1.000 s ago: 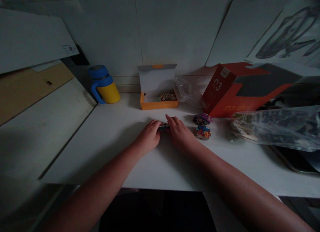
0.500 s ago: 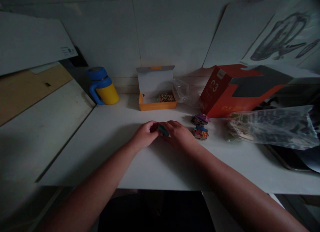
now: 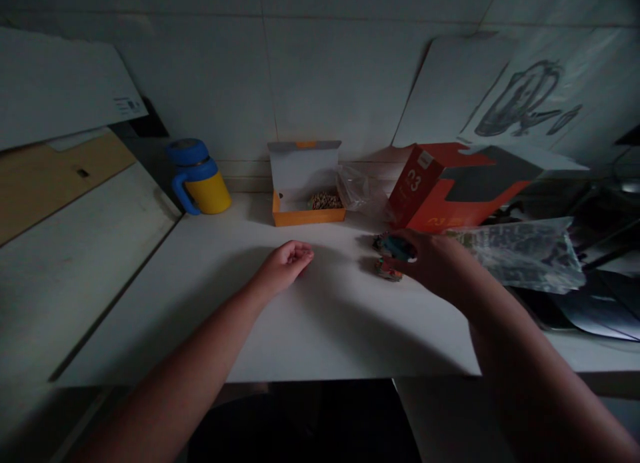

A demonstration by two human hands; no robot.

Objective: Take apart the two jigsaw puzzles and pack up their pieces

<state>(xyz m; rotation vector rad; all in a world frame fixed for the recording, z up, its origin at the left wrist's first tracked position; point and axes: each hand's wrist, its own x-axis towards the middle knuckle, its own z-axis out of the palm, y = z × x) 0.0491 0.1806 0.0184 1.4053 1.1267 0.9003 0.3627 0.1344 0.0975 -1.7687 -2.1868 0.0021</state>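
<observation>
My right hand [image 3: 427, 256] reaches over two small stacks at the right, its thumb and fingers pinched round a flat teal piece [image 3: 399, 248]. That piece is directly above the rear stack [image 3: 379, 242] of thin, colourful cut-out pieces; whether it touches the stack I cannot tell. The front stack [image 3: 389, 271], with red and orange on it, lies just below my thumb. My left hand [image 3: 286, 262] rests over the middle of the white table [image 3: 300, 336] with its fingers curled closed, and nothing shows in them.
Behind my hands stands an open orange box [image 3: 310, 218] with thin pieces [image 3: 326, 201] inside. A clear bag [image 3: 357, 190] lies beside it. Further right are a red box [image 3: 417, 190] and a plastic bag [image 3: 525, 253]. A blue-and-yellow mug [image 3: 213, 193] stands at the back left.
My right hand has left my left hand and moved right to the stacks, carrying the teal piece. My left hand has shifted slightly left and its fingers have curled. The view has tilted up slightly.
</observation>
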